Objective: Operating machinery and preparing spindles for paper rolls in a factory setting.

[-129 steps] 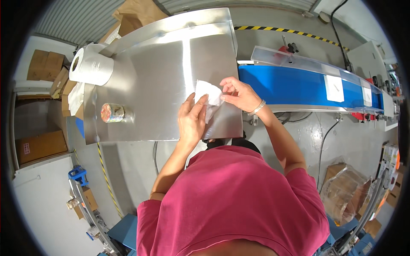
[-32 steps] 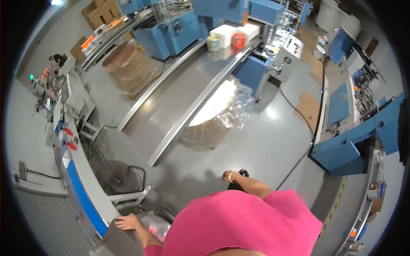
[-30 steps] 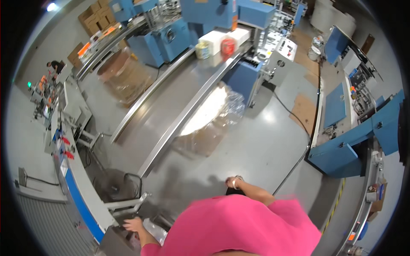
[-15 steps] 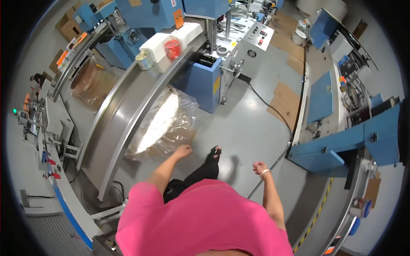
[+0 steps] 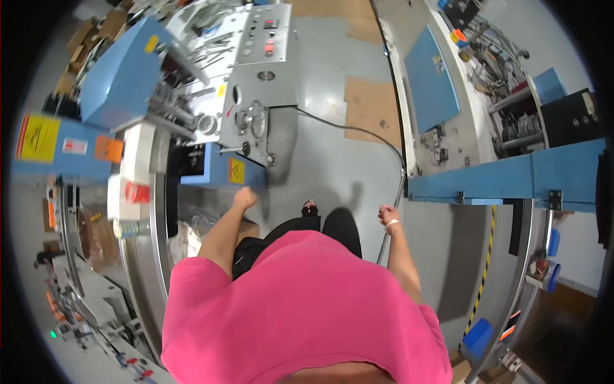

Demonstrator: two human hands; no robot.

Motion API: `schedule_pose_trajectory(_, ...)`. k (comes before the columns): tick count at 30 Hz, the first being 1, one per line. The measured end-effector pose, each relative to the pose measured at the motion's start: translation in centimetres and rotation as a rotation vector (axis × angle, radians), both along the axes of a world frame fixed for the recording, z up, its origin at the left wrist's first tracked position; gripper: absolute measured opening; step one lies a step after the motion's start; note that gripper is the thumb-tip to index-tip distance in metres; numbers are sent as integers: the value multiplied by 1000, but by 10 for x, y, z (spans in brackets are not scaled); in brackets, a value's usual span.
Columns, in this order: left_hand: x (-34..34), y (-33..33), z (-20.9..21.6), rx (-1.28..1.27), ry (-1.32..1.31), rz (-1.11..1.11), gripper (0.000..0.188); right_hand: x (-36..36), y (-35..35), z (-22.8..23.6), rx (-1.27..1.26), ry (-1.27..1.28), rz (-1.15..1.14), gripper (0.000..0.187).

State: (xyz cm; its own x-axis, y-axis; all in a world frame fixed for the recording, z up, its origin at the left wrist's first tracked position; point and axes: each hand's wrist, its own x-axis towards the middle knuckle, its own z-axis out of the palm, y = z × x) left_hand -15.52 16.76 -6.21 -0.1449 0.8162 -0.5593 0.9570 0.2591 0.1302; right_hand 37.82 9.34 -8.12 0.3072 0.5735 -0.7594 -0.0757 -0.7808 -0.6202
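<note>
My left hand (image 5: 245,198) hangs in the air ahead of me, its fingers curled in and nothing showing in it. It is nearest the blue base (image 5: 214,168) of a machine. My right hand (image 5: 387,216) hovers over the floor beside a cable (image 5: 391,227), fingers curled and holding nothing I can see. A pale band (image 5: 393,223) circles that wrist. Neither hand touches anything. A foot in a dark open shoe (image 5: 309,208) shows between them.
Ahead left stands a machine with a control panel (image 5: 265,38) and a handwheel (image 5: 257,120). A metal chute (image 5: 158,237) carries red and clear tape rolls and white blocks. Cardboard (image 5: 371,105) lies on the floor. A black cable (image 5: 345,127) crosses it; blue machinery (image 5: 499,179) lines the right.
I have walked forward and my view has turned left-to-right, so the chute now lies beside my left arm. The control panel and handwheel are closer. Both hands stay curled.
</note>
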Motion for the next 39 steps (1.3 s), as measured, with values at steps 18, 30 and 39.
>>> schedule_pose_trajectory(18,372,385,32,-3,-575,-348,28,190,262,-46,134,-205,896,34)
schedule_pose_trajectory(30,301,696,5,-298,-298,-87,35,180,771,3,220,-210,460,19)
schedule_pose_trajectory(39,324,977,73,155,-573,96,34,156,875,-28,-102,-287,821,25)
